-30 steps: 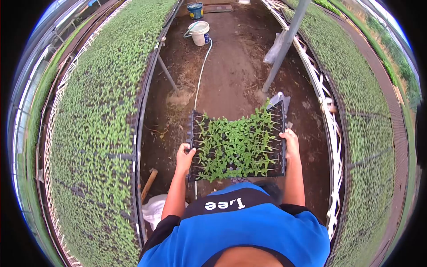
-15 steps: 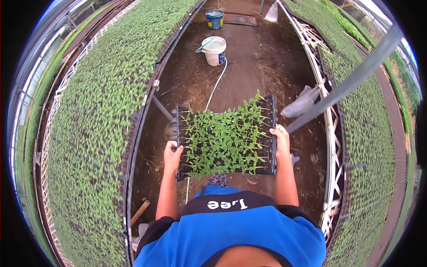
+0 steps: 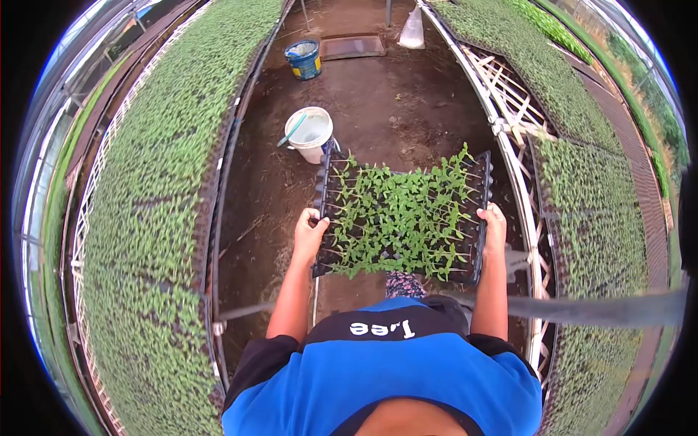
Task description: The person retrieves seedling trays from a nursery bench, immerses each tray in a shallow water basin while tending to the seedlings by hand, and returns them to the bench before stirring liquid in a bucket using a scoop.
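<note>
A black seedling tray point(image 3: 480, 218) full of green seedlings point(image 3: 400, 218) is held level in front of my body, over the path. My left hand point(image 3: 311, 231) is closed on the tray's left edge, thumb on the rim. On the opposite edge, my right hand point(image 3: 494, 224) grips the rim, with its fingers mostly hidden beneath. The white bucket point(image 3: 310, 138), with a green hose in it, stands on the ground just beyond the tray's far left corner.
Long benches of seedlings run along the left point(image 3: 156, 218) and right point(image 3: 592, 218). Farther up the dirt path point(image 3: 363, 94) stand a blue bucket point(image 3: 304, 64), a flat brown slab point(image 3: 352, 47) and a whitish bag point(image 3: 412, 30). A grey pole point(image 3: 596, 309) crosses at the right.
The buckets and slab appear nearer and farther left. The tray, still in both hands, has shifted right in view. The grey pole has swung from diagonal to nearly level, lower down.
</note>
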Demonstrator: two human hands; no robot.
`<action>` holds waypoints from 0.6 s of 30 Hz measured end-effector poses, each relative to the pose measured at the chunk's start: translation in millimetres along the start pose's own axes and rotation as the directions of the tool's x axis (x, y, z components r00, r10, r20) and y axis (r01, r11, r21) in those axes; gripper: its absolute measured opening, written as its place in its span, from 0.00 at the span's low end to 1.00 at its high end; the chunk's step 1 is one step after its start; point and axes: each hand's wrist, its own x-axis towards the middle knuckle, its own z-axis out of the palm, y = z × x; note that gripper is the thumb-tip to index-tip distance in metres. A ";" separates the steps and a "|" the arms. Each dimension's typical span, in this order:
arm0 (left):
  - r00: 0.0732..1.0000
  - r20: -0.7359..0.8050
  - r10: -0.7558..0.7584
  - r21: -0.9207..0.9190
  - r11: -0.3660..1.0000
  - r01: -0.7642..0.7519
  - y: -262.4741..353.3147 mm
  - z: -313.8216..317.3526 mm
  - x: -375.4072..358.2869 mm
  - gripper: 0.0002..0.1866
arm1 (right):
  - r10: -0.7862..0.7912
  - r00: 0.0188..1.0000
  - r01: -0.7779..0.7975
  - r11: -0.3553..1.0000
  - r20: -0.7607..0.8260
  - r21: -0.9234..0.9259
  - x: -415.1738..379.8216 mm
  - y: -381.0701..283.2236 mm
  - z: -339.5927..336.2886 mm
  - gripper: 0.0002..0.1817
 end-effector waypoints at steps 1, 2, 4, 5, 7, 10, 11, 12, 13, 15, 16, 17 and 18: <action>0.999 -0.019 0.027 0.022 0.999 -0.026 5.9 9.7 33.9 0.08 | -0.012 1.000 0.012 1.000 0.011 0.015 37.3 2.6 4.4 0.03; 0.998 -0.037 -0.056 -0.012 0.998 0.056 15.2 18.2 58.6 0.09 | -0.023 0.999 0.022 0.999 0.030 0.025 74.0 0.8 6.7 0.03; 0.996 -0.094 0.002 0.047 0.999 0.003 30.0 26.5 118.9 0.09 | 0.021 0.999 -0.022 1.000 0.028 0.022 143.1 -14.0 31.7 0.03; 0.993 -0.115 0.032 0.050 0.998 -0.026 37.8 29.0 147.2 0.09 | 0.051 0.996 -0.052 0.998 0.071 0.022 172.6 -24.4 47.3 0.03; 0.986 -0.168 0.002 -0.006 1.000 -0.003 68.3 33.6 192.1 0.08 | 0.050 0.992 -0.051 0.999 0.118 0.007 236.1 -34.7 76.4 0.03; 0.966 -0.256 0.046 0.071 0.997 -0.029 93.1 34.9 253.6 0.07 | 0.034 0.984 -0.034 0.999 0.176 -0.001 321.2 -42.3 122.4 0.03; 0.956 -0.289 0.044 0.076 0.997 -0.023 91.6 33.7 277.3 0.07 | 0.038 0.982 -0.039 0.999 0.185 0.000 350.4 -41.6 135.8 0.03; 0.946 -0.321 0.046 0.080 0.997 -0.022 93.1 35.6 304.3 0.08 | 0.038 0.980 -0.039 0.999 0.196 0.003 382.0 -41.1 150.0 0.03; 0.936 -0.348 0.044 0.092 0.996 -0.013 95.2 38.1 330.6 0.08 | 0.011 0.982 -0.008 1.000 0.190 -0.017 404.0 -48.9 172.4 0.04; 0.927 -0.373 0.037 0.054 0.998 -0.019 99.2 44.2 386.3 0.08 | 0.007 0.970 0.004 0.999 0.243 -0.047 467.3 -40.5 193.2 0.07; 0.929 -0.368 0.037 0.012 0.999 -0.035 101.4 45.4 408.7 0.08 | -0.018 0.966 0.031 0.998 0.257 -0.048 482.8 -44.4 208.1 0.07; 0.934 -0.355 0.027 0.009 1.000 -0.025 97.7 45.9 438.7 0.08 | 0.052 0.961 -0.049 0.999 0.271 -0.017 508.8 -47.9 218.8 0.05; 0.940 -0.342 0.018 0.008 1.000 -0.016 101.0 47.4 468.5 0.09 | 0.059 0.963 -0.057 0.998 0.264 -0.012 530.9 -54.6 234.0 0.05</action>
